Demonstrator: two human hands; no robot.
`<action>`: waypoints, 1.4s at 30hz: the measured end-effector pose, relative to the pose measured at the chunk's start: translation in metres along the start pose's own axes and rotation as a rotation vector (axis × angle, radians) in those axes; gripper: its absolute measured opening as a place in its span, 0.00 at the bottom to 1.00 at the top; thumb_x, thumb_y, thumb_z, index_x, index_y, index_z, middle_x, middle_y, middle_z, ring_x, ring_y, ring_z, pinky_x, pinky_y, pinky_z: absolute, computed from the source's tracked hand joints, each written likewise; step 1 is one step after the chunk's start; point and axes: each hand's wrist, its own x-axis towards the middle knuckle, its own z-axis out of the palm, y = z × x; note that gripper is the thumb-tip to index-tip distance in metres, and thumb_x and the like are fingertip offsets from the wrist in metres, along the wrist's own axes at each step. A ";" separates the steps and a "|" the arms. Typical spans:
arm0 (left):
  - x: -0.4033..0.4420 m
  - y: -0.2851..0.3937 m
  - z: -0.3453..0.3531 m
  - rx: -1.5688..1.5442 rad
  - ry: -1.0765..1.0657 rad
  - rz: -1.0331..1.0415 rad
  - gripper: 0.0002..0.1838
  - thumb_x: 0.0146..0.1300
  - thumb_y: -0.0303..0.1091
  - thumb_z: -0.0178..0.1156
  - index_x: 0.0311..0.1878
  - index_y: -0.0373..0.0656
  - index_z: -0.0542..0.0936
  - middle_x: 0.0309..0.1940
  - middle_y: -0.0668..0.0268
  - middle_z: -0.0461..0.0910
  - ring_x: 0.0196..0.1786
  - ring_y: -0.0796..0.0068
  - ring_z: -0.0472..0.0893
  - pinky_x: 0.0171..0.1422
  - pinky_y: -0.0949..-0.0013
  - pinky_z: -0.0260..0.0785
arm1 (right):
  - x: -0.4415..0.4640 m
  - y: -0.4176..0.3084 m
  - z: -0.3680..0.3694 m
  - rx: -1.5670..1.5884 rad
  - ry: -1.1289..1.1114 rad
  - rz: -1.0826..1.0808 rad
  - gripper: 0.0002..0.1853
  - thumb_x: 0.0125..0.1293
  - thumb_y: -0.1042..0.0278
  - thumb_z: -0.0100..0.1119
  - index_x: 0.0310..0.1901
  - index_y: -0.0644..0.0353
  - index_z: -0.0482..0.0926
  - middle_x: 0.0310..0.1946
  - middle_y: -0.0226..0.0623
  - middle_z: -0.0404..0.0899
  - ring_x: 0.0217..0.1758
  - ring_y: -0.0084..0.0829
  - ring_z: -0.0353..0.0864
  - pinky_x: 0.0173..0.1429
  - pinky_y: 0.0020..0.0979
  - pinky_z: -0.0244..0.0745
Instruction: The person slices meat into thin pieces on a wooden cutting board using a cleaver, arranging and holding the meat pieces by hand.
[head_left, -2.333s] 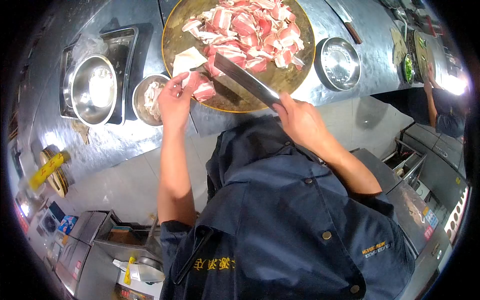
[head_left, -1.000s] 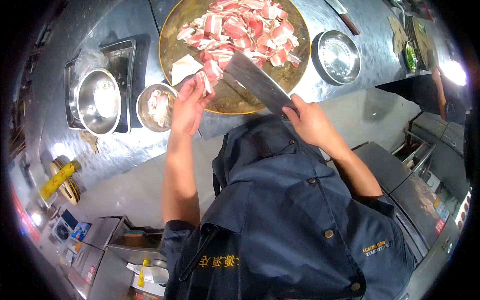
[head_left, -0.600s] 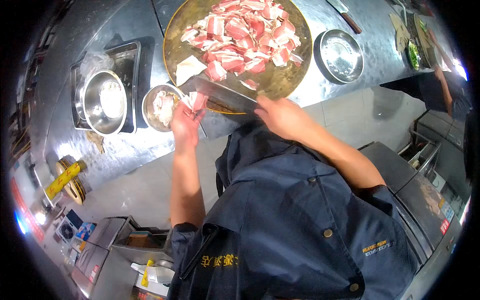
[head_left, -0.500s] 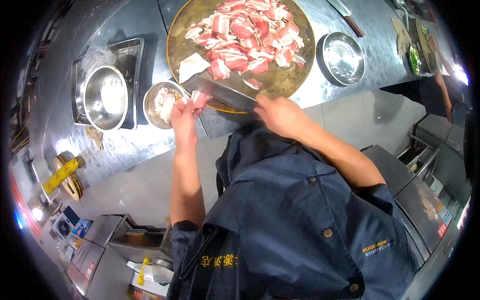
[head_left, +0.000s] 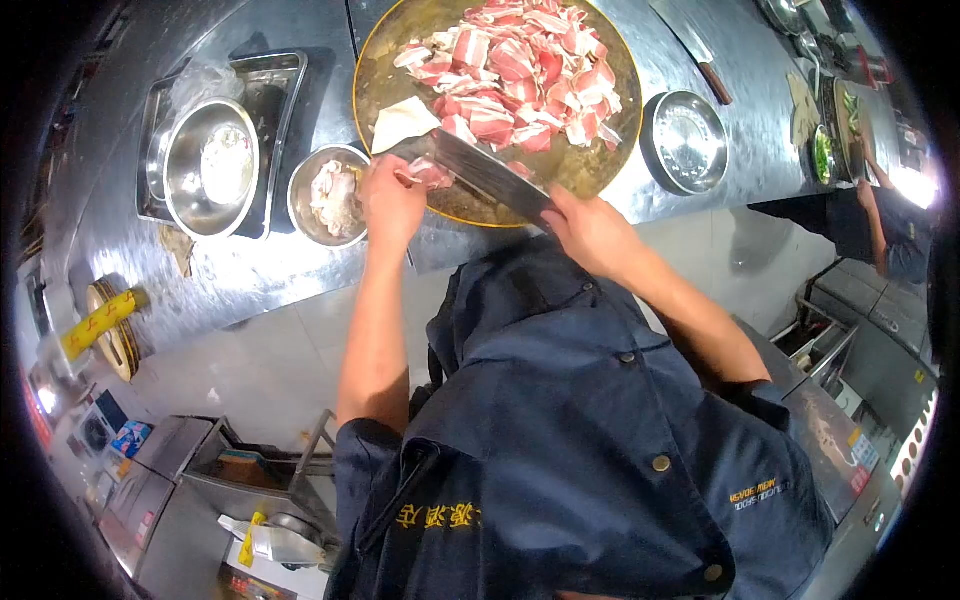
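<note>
My right hand (head_left: 592, 232) is closed round the handle of a cleaver (head_left: 490, 178), its broad blade lying across the near left part of the round cutting board (head_left: 610, 165). At the board's edge my left hand (head_left: 393, 200) pinches a piece of meat (head_left: 428, 174) close to the blade. Beyond the blade spreads a pile of sliced red-and-white meat (head_left: 520, 75). A pale, flat piece of fat or skin (head_left: 403, 124) rests on the board left of the pile. Just left of my left hand stands a small metal bowl (head_left: 300, 205) with pale meat scraps (head_left: 336, 198) in it.
On the left, a metal tray (head_left: 290, 75) holds a larger steel bowl (head_left: 180, 205) and a plastic bag (head_left: 205, 85). Right of the board are a metal dish (head_left: 690, 142) and a knife (head_left: 712, 78). Another person (head_left: 890, 225) works at the far right beside chopped greens (head_left: 823, 155).
My left hand has moved from over the small bowl's edge to the board's edge with the meat. The cleaver's blade has swung to a steeper slant near it. The view has shifted slightly.
</note>
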 end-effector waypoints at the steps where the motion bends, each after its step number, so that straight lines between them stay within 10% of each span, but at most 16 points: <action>1: 0.004 0.004 -0.004 -0.126 -0.182 -0.194 0.12 0.60 0.29 0.75 0.42 0.38 0.80 0.43 0.55 0.83 0.47 0.47 0.82 0.55 0.53 0.75 | -0.001 -0.001 -0.002 -0.003 0.001 -0.001 0.13 0.78 0.60 0.60 0.53 0.60 0.74 0.27 0.60 0.84 0.36 0.66 0.86 0.43 0.62 0.80; 3: 0.003 0.007 -0.005 -0.248 -0.377 -0.382 0.14 0.57 0.28 0.76 0.41 0.39 0.80 0.42 0.54 0.81 0.50 0.44 0.80 0.58 0.51 0.73 | -0.006 -0.002 -0.004 -0.021 -0.020 0.047 0.13 0.78 0.60 0.60 0.53 0.60 0.74 0.27 0.60 0.83 0.36 0.66 0.85 0.42 0.62 0.80; 7: -0.011 0.004 -0.008 -0.003 -0.063 0.073 0.17 0.59 0.32 0.79 0.40 0.42 0.78 0.38 0.56 0.80 0.46 0.49 0.79 0.53 0.52 0.72 | -0.005 0.005 0.002 0.043 0.001 0.019 0.13 0.78 0.59 0.60 0.53 0.59 0.75 0.27 0.60 0.83 0.36 0.66 0.85 0.42 0.62 0.80; 17: -0.020 0.025 -0.031 -0.218 -0.307 -0.278 0.19 0.63 0.31 0.78 0.38 0.42 0.72 0.31 0.67 0.74 0.36 0.73 0.72 0.46 0.67 0.69 | 0.000 0.016 0.011 0.075 -0.042 0.090 0.14 0.79 0.58 0.60 0.54 0.60 0.75 0.29 0.60 0.84 0.38 0.67 0.86 0.44 0.61 0.81; 21: -0.025 0.029 -0.074 -0.997 -0.230 -0.415 0.12 0.71 0.21 0.67 0.42 0.43 0.70 0.44 0.62 0.85 0.42 0.68 0.82 0.56 0.60 0.77 | -0.004 0.012 0.008 0.084 -0.033 0.100 0.14 0.79 0.58 0.59 0.54 0.60 0.76 0.30 0.59 0.85 0.38 0.65 0.87 0.44 0.61 0.82; 23: -0.022 0.019 -0.098 -1.315 -0.265 -0.475 0.15 0.71 0.16 0.63 0.54 0.42 0.72 0.69 0.44 0.78 0.71 0.59 0.80 0.77 0.60 0.73 | -0.006 0.008 0.005 0.095 -0.038 0.114 0.14 0.79 0.58 0.59 0.54 0.60 0.76 0.30 0.59 0.85 0.38 0.64 0.87 0.44 0.61 0.82; 32: 0.063 0.098 -0.066 -2.020 -0.463 -0.320 0.34 0.71 0.21 0.66 0.77 0.33 0.65 0.75 0.42 0.72 0.77 0.55 0.73 0.77 0.59 0.73 | -0.023 0.025 -0.006 0.125 -0.013 0.100 0.12 0.79 0.60 0.61 0.50 0.60 0.76 0.30 0.59 0.84 0.39 0.66 0.86 0.44 0.61 0.79; 35: 0.043 0.035 0.002 -0.794 -0.348 -0.520 0.40 0.67 0.34 0.77 0.77 0.36 0.69 0.76 0.44 0.67 0.76 0.60 0.73 0.71 0.60 0.79 | -0.040 0.039 -0.017 0.189 0.046 0.102 0.12 0.78 0.62 0.62 0.46 0.62 0.74 0.31 0.60 0.84 0.39 0.66 0.84 0.42 0.61 0.76; 42: 0.027 0.074 0.026 0.028 -0.222 0.261 0.35 0.58 0.29 0.74 0.71 0.39 0.76 0.67 0.49 0.71 0.67 0.44 0.74 0.75 0.50 0.70 | -0.066 0.058 -0.020 0.231 0.076 0.277 0.13 0.79 0.60 0.62 0.46 0.62 0.74 0.32 0.61 0.84 0.40 0.68 0.84 0.43 0.62 0.75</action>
